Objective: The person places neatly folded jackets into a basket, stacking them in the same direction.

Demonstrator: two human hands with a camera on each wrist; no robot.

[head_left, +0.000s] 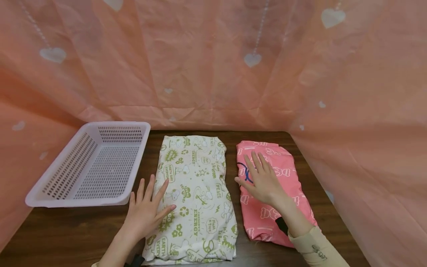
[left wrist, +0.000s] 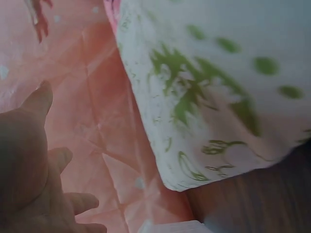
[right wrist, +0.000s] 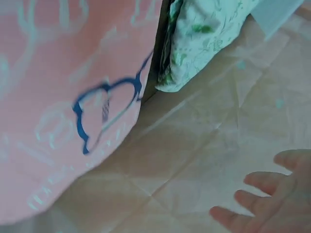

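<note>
A white cloth with green cartoon prints [head_left: 197,196] lies folded into a long rectangle at the middle of the table. Over its left edge is my left hand [head_left: 143,213], palm down with fingers spread and holding nothing. To the right lies a smaller folded pink cloth [head_left: 283,181] with pale bear prints and a dark blue line drawing. My right hand [head_left: 261,181] is over the pink cloth's upper left part, its fingers straight and spread. In the left wrist view the green-printed cloth [left wrist: 204,97] stands beside the hand; in the right wrist view the pink cloth [right wrist: 58,121] does.
A white plastic basket [head_left: 110,170] with slotted walls stands at the left of the dark wooden table [head_left: 76,233], with its inside bare. Pink curtain fabric [head_left: 213,74] with pale hearts hangs behind the table and along both sides.
</note>
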